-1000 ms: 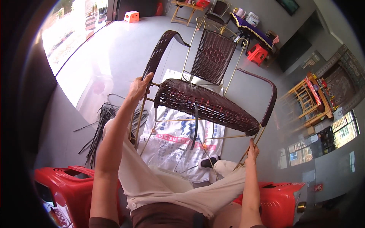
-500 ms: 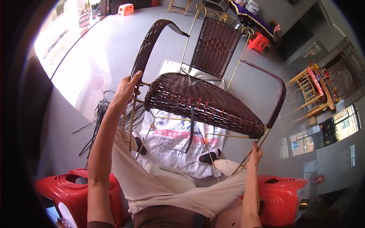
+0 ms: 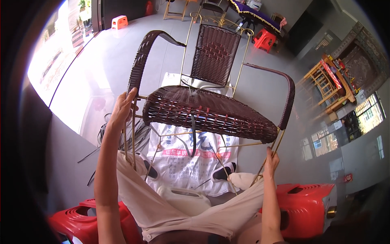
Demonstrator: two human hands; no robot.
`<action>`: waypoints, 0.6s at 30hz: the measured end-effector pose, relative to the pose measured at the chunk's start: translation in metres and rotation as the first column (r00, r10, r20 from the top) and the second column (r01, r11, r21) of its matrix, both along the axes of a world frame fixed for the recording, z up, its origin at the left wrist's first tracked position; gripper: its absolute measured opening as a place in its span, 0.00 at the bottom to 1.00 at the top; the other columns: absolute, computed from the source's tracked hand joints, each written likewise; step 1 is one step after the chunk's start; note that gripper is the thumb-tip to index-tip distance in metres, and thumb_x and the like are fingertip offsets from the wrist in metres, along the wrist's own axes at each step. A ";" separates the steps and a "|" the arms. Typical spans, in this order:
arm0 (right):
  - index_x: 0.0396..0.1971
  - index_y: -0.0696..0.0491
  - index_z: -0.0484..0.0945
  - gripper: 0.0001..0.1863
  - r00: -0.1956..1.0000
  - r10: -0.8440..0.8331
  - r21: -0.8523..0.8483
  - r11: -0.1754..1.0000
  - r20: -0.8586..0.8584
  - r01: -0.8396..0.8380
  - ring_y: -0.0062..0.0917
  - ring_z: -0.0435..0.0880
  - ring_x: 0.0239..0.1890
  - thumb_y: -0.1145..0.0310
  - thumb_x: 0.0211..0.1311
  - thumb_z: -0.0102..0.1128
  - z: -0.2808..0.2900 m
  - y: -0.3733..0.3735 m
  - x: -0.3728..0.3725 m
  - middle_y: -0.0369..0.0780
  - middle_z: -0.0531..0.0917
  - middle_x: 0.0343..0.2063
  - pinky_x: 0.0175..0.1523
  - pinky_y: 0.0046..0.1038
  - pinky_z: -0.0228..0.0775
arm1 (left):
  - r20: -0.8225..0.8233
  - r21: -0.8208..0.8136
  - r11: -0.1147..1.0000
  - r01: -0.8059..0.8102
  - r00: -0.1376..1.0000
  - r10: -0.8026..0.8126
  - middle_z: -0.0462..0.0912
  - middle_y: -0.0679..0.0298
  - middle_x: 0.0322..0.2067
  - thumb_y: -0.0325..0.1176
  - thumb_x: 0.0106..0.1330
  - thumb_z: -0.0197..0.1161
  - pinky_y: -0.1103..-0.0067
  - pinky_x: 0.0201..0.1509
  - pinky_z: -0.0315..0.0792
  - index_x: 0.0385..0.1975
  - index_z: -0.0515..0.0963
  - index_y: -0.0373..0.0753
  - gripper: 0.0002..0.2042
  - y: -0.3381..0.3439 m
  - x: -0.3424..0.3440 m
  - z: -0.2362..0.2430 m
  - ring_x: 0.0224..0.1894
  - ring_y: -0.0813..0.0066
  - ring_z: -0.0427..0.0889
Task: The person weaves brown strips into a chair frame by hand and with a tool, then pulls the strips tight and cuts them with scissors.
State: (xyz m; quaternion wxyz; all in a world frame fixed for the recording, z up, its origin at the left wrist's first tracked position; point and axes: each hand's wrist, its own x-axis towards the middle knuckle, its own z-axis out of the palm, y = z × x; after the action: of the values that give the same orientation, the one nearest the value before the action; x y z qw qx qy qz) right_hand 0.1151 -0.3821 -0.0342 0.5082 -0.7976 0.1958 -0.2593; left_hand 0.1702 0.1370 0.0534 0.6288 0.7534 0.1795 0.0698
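A dark brown woven chair [image 3: 203,107] on a thin gold metal frame stands before me, its front edge nearest. My left hand [image 3: 124,106] is closed on its left front frame, just below the curved armrest [image 3: 140,61]. My right hand [image 3: 270,162] grips the right front leg, under the seat's corner. A dark loose strap [image 3: 193,140] hangs from the seat. Beneath the chair lies a printed white sack [image 3: 189,160], with my dark shoes on or beside it.
Loose strips [image 3: 105,134] lie at left. Red plastic objects [image 3: 302,207] flank me; a cream plastic item [image 3: 178,195] sits between my legs. Behind stand a small orange stool [image 3: 120,21], red stool [image 3: 265,40] and purple-draped table [image 3: 256,14]. Wooden furniture [image 3: 329,85] stands at right; a bright doorway at upper left.
The chair and my left hand sit further left in the view than a second ago. Both hands keep their grips, and more of my left shoe shows.
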 end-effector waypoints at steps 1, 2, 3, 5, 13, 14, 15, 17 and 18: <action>0.16 0.57 0.63 0.24 1.000 -0.007 -0.026 1.000 -0.004 0.007 0.21 0.59 0.21 0.53 0.53 0.61 -0.002 -0.001 -0.001 0.34 0.62 0.15 0.29 0.27 0.56 | -0.009 0.010 1.000 -0.003 1.000 0.003 0.71 0.64 0.17 0.57 0.61 0.51 0.85 0.10 0.52 0.32 0.68 0.37 0.24 -0.001 -0.001 -0.002 0.09 0.86 0.60; 0.16 0.57 0.63 0.24 1.000 -0.022 -0.021 1.000 -0.013 0.021 0.21 0.59 0.21 0.53 0.53 0.61 -0.002 -0.003 -0.002 0.34 0.62 0.15 0.29 0.27 0.56 | -0.016 0.019 1.000 -0.005 1.000 0.006 0.71 0.65 0.16 0.57 0.60 0.51 0.85 0.10 0.52 0.31 0.68 0.38 0.23 -0.003 -0.002 -0.001 0.09 0.86 0.60; 0.16 0.58 0.63 0.24 1.000 -0.022 -0.042 0.999 -0.012 0.021 0.22 0.59 0.21 0.53 0.53 0.61 -0.002 -0.005 -0.003 0.34 0.62 0.15 0.29 0.27 0.56 | -0.013 0.038 0.999 0.000 1.000 0.000 0.71 0.66 0.15 0.56 0.60 0.53 0.86 0.10 0.51 0.30 0.67 0.40 0.22 -0.006 -0.003 0.000 0.09 0.87 0.60; 0.16 0.58 0.64 0.24 0.999 0.003 0.006 1.000 -0.038 -0.003 0.23 0.61 0.21 0.53 0.52 0.61 0.012 0.010 -0.006 0.34 0.63 0.14 0.29 0.27 0.58 | -0.014 0.073 0.997 0.001 1.000 0.000 0.70 0.68 0.13 0.54 0.60 0.55 0.87 0.09 0.51 0.27 0.66 0.41 0.20 -0.002 -0.006 0.002 0.08 0.87 0.60; 0.17 0.54 0.65 0.18 0.995 0.064 -0.013 0.998 -0.073 -0.066 0.18 0.59 0.21 0.59 0.58 0.57 0.000 -0.004 -0.008 0.31 0.62 0.16 0.29 0.24 0.54 | -0.076 0.228 0.971 0.068 0.996 -0.052 0.72 0.66 0.13 0.55 0.60 0.55 0.88 0.08 0.51 0.25 0.66 0.40 0.21 0.006 -0.008 -0.005 0.08 0.90 0.59; 0.17 0.54 0.65 0.18 0.995 0.065 -0.012 0.998 -0.075 -0.066 0.18 0.59 0.21 0.59 0.58 0.57 0.005 -0.003 -0.009 0.31 0.62 0.16 0.29 0.24 0.54 | -0.084 0.268 0.960 0.086 0.994 -0.066 0.72 0.66 0.13 0.55 0.60 0.55 0.89 0.08 0.50 0.24 0.66 0.40 0.22 0.007 -0.008 -0.008 0.07 0.90 0.59; 0.19 0.55 0.67 0.17 0.992 0.079 0.032 0.997 -0.103 -0.076 0.19 0.61 0.23 0.59 0.57 0.58 0.010 -0.001 -0.010 0.32 0.64 0.17 0.30 0.24 0.56 | -0.093 0.262 0.960 0.099 0.993 -0.077 0.72 0.66 0.14 0.51 0.58 0.59 0.87 0.11 0.54 0.23 0.66 0.38 0.20 0.004 -0.011 -0.003 0.10 0.87 0.62; 0.21 0.56 0.68 0.16 0.987 0.089 0.072 0.994 -0.133 -0.080 0.19 0.63 0.24 0.59 0.57 0.58 0.009 -0.001 -0.008 0.33 0.66 0.19 0.32 0.24 0.57 | -0.028 0.357 0.930 0.084 0.996 -0.080 0.71 0.65 0.14 0.47 0.57 0.61 0.85 0.13 0.56 0.23 0.67 0.37 0.18 0.007 -0.005 -0.018 0.12 0.85 0.63; 0.25 0.57 0.70 0.14 1.000 -0.007 -0.104 0.995 0.028 0.010 0.21 0.66 0.27 0.61 0.55 0.59 0.004 0.000 -0.009 0.35 0.68 0.22 0.35 0.24 0.59 | 0.039 0.447 0.892 0.063 0.995 -0.089 0.71 0.64 0.15 0.44 0.56 0.63 0.83 0.15 0.59 0.23 0.67 0.36 0.17 0.006 -0.002 -0.023 0.14 0.83 0.65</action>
State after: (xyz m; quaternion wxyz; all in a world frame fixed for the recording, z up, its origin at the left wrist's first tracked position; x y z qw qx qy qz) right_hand 0.1059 -0.3818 -0.0300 0.4676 -0.8184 0.1786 -0.2822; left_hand 0.1683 0.1427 0.0300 0.4470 0.8812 0.1108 0.1064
